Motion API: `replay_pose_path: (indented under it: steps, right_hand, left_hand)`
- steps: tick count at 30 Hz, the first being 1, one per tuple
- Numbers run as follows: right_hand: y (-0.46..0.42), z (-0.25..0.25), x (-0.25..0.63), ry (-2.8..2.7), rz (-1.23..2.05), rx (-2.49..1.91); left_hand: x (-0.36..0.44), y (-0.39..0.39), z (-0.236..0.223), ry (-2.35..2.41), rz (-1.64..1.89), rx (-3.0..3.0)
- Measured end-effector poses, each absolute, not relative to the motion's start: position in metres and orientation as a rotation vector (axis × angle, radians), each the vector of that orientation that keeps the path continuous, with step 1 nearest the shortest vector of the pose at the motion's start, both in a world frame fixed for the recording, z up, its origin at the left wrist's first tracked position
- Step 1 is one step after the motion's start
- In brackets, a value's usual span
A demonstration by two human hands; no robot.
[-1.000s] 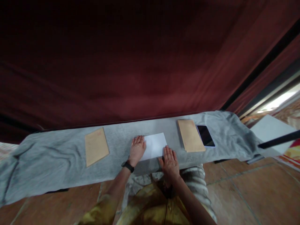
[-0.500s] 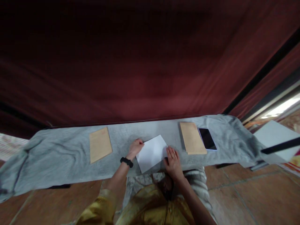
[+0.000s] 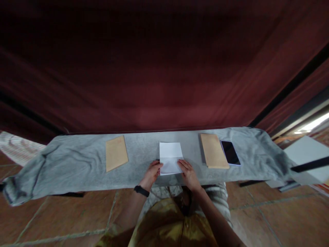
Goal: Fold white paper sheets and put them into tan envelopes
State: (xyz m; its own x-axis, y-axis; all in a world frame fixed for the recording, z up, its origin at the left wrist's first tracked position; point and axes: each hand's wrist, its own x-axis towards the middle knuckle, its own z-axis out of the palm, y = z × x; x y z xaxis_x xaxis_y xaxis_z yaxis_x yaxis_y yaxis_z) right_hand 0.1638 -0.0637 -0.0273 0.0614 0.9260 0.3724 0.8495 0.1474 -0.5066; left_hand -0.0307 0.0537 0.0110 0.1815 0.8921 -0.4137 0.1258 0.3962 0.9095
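A white sheet of paper [image 3: 170, 154] lies on the grey cloth-covered table [image 3: 77, 164] in front of me, its near part folded up toward the far edge. My left hand [image 3: 152, 173] grips the paper's near left corner. On the other side my right hand [image 3: 188, 171] pinches the near right corner. A black band sits on my left wrist [image 3: 141, 190].
A brown envelope [image 3: 116, 157] lies left of the paper. Another stack of brown envelopes [image 3: 214, 155] lies to the right with a dark phone [image 3: 230, 152] beside it. A dark red curtain [image 3: 164, 68] hangs behind the table. Tiled floor lies below.
The paper was turned from landscape, through a tilt, to portrait. Both hands moved from lying flat on it to gripping its near corners and lifting the near edge into a fold.
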Motion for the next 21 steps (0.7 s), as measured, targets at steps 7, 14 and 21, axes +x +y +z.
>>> replay_pose_path:
  steps: [7, 14, 21]
  right_hand:
    - [-0.072, -0.012, 0.166, -1.982, 0.281, -1.695]
    - [-0.080, -0.017, 0.154, -1.957, 0.317, -1.611]
    - [-0.082, -0.033, 0.158, -1.887, 0.340, -1.510]
  left_hand:
    - [-0.034, 0.062, 0.014, 1.240, 0.869, 1.591]
    - [-0.007, 0.068, 0.006, 0.714, 0.092, 2.587]
    - [0.038, 0.085, 0.004, 0.528, -0.022, 2.749]
